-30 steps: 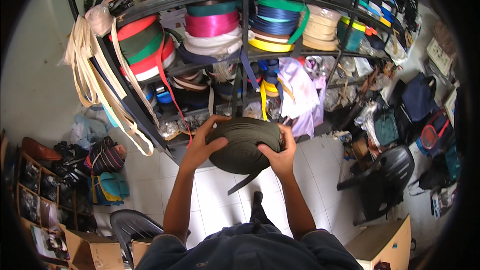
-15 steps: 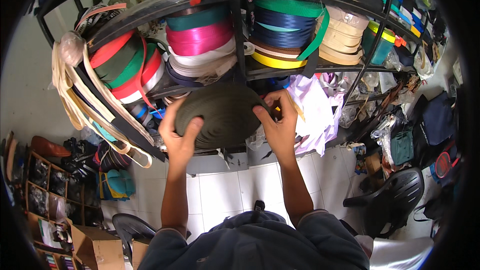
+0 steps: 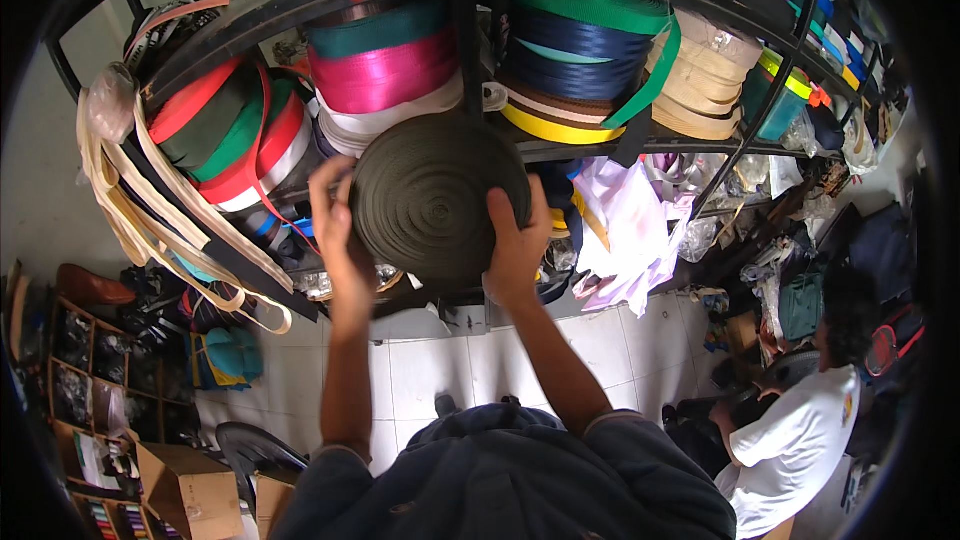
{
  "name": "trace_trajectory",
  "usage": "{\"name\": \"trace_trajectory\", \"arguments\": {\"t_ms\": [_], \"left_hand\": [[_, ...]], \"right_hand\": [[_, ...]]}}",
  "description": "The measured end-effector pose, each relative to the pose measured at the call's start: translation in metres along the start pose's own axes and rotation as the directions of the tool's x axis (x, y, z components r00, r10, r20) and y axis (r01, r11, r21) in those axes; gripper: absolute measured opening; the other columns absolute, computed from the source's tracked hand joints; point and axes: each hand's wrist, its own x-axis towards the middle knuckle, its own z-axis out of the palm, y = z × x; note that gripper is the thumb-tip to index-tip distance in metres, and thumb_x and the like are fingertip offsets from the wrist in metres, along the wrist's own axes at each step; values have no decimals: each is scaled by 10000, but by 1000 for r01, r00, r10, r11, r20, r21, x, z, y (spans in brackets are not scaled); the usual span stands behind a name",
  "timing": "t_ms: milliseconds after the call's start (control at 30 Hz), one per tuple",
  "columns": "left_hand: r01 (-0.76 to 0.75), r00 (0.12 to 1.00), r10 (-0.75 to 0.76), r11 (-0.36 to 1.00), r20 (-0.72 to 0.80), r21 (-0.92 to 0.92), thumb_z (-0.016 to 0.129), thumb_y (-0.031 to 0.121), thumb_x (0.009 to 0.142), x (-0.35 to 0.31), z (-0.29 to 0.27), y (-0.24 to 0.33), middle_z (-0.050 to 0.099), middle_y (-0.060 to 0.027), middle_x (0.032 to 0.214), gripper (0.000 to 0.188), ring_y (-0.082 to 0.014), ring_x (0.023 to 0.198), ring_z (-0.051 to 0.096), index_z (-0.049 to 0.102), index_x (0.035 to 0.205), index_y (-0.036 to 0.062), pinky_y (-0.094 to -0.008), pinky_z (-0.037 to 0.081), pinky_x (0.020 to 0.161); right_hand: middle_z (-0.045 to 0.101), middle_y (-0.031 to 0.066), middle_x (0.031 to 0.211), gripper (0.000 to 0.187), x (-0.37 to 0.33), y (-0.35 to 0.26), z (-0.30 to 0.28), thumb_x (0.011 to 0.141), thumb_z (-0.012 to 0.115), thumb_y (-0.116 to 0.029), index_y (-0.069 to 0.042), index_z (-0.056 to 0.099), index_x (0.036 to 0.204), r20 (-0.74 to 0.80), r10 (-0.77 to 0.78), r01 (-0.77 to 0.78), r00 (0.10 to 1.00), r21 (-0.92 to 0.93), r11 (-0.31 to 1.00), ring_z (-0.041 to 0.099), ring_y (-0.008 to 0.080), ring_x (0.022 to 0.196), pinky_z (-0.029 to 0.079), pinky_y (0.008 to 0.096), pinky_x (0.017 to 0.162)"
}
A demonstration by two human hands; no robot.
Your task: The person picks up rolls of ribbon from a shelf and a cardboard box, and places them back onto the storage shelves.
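Note:
A large roll of dark olive webbing (image 3: 436, 202) is held up in front of the rack, its coiled round face turned toward me. My right hand (image 3: 518, 245) grips its right edge, thumb over the face and fingers behind. At the opposite edge, my left hand (image 3: 345, 230) supports the roll with curved fingers; it is slightly blurred. Just behind the roll, the shelf holds a stack of pink (image 3: 385, 75) and white rolls, partly hidden by it. Navy rolls (image 3: 575, 68) and a yellow roll (image 3: 565, 125) lie stacked to its right.
A black rack (image 3: 590, 148) spans the front. Beige straps (image 3: 105, 195) dangle from its left end, and a pale lilac plastic sheet (image 3: 625, 230) hangs below the shelf. A person in a white shirt (image 3: 800, 430) is at the lower right. Cardboard boxes (image 3: 205, 495) stand at lower left.
The roll has risen, and its face is turned more squarely toward me. My left thumb has come off the face. A person in white has come into view at the right.

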Motion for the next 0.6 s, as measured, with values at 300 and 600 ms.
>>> {"name": "trace_trajectory", "arguments": {"t_ms": [300,600], "left_hand": [[36,999,-34,975,-14,220,631,154,882,37,9,10,651,-62,870,232,-90,828,574,630,985,-53,-234,448,795],[3,871,-177,935,-459,-355,480,301,978,-1,27,-11,508,-113,1186,388,-192,1042,526,414,1268,52,-323,436,899]], "right_hand": [[558,74,1132,377,15,12,10,907,594,-217,-24,482,1211,-2,-135,134,991,-64,989,528,124,984,431,256,859],[412,133,1361,526,-16,20,59,918,539,-156,-28,338,1387,-97,-269,233,958,-278,932,398,237,1245,276,351,1063]]}}
